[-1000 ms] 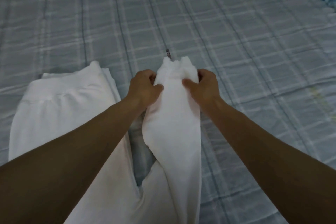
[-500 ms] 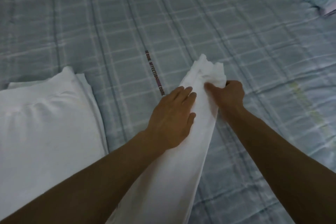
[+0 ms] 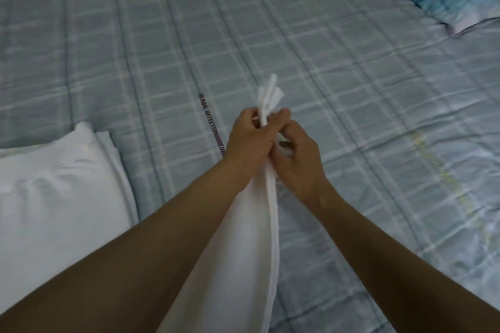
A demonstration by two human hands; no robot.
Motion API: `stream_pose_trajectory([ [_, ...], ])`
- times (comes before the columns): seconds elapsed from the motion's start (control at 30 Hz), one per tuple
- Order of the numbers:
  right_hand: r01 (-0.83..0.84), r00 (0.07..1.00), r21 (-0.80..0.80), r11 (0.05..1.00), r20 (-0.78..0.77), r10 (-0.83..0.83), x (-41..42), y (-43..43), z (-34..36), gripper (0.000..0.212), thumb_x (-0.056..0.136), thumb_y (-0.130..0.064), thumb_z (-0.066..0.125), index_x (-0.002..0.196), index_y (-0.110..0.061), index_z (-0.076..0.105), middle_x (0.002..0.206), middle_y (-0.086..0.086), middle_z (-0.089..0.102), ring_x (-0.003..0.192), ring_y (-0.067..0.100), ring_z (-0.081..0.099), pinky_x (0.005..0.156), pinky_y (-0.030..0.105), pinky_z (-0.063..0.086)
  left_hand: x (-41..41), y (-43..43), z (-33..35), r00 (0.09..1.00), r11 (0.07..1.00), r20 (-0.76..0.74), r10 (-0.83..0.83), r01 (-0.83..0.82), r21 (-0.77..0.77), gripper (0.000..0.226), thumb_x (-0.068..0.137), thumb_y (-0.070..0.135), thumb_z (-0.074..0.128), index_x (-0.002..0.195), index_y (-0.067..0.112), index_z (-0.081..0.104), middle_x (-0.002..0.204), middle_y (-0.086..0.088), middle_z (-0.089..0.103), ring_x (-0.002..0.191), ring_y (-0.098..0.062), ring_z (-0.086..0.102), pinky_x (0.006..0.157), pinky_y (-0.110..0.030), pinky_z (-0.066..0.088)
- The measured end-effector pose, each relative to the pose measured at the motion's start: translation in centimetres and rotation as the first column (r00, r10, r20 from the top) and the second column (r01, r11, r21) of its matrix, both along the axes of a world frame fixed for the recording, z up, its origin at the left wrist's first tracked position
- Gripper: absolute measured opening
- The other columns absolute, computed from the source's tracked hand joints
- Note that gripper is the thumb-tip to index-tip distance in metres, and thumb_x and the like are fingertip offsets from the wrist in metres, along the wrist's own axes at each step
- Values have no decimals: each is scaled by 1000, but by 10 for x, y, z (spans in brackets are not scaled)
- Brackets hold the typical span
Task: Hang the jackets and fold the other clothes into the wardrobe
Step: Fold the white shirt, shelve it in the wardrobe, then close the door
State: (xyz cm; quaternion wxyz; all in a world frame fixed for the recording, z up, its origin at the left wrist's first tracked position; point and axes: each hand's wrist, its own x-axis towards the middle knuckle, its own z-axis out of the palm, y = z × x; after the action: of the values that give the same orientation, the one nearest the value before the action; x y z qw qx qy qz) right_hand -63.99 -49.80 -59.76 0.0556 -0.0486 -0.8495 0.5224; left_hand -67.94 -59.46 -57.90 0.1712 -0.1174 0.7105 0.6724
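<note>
The left hand [image 3: 249, 143], flat on the cloth half a second ago, now curls beside the right hand [image 3: 297, 162]. Both grips pinch the bunched end of the white garment [image 3: 243, 251] at centre, and the rest lies on the bed [image 3: 351, 62] at 8 o'clock. Folding looks barely begun; no wardrobe in view.

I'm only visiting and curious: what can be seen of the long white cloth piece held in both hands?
The long white cloth piece looks like soft, plain fabric, gathered into a narrow strip running from the picture's bottom edge up to the hands. The left hand and right hand hold it near its far end, whose bunched folds stick out above their grip. It stretches over the pale blue checked bedcover.
</note>
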Motion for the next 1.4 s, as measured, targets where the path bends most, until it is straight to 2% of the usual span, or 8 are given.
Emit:
stream_pose_trajectory([
  [0.27,-315,894,456,832,-153,421,8,-53,5,53,104,-28,43,148,1,37,157,14,35,148,19,27,121,42,24,-2,-72,24,969,974,-146,200,-213,-82,14,87,18,70,99,13,69,90,-4,74,82,-17,72,79,-40,61],
  [0.43,-351,874,429,832,-168,456,13,-126,23,62,103,-38,28,154,-5,22,164,9,16,153,19,9,125,40,12,5,-153,56,944,957,-248,217,-255,-135,17,96,18,60,103,4,68,100,-17,73,94,-32,69,86,-51,57],
  [0.63,-529,756,417,739,-164,634,10,-235,47,58,105,-36,32,155,-8,23,165,7,14,153,18,8,124,40,13,-2,-313,75,907,913,-97,409,-407,35,11,96,8,61,95,12,71,92,-8,77,87,-21,74,72,-32,62],
  [0.73,-605,732,509,613,50,680,11,-285,27,59,105,-40,31,157,-14,18,166,3,5,153,18,-4,124,42,4,6,-377,45,870,857,-4,493,-486,-171,5,92,4,65,90,7,68,80,-7,74,77,-23,69,73,-33,60],
  [0.87,-685,683,620,383,363,633,32,-312,-28,67,104,-48,27,158,-19,1,165,4,-13,152,21,-16,123,42,-6,40,-412,-7,922,588,-49,384,-284,-758,58,89,19,70,139,1,45,136,-22,53,126,-38,50,108,-42,40],
  [1.0,-596,760,711,373,350,548,45,-312,-46,66,103,-47,24,158,-19,0,165,5,-13,151,23,-16,123,43,-7,82,-404,-26,937,339,-340,-75,-297,-893,64,91,26,62,147,6,39,153,-17,38,141,-36,34,114,-48,30],
  [1.17,-539,756,747,389,224,615,64,-326,-38,63,101,-43,13,158,-16,13,166,6,0,153,23,-6,124,47,5,79,-406,-49,895,94,-90,-438,-54,-994,65,102,47,22,158,15,14,167,-9,7,154,-27,3,124,-50,8],
  [1.4,-525,753,769,365,219,621,68,-321,-77,68,102,-55,17,158,-19,10,167,4,2,153,19,-8,124,48,7,56,-430,-107,903,241,-213,-374,-127,-962,71,98,59,27,158,23,15,167,-6,12,153,-29,11,121,-51,15],
])
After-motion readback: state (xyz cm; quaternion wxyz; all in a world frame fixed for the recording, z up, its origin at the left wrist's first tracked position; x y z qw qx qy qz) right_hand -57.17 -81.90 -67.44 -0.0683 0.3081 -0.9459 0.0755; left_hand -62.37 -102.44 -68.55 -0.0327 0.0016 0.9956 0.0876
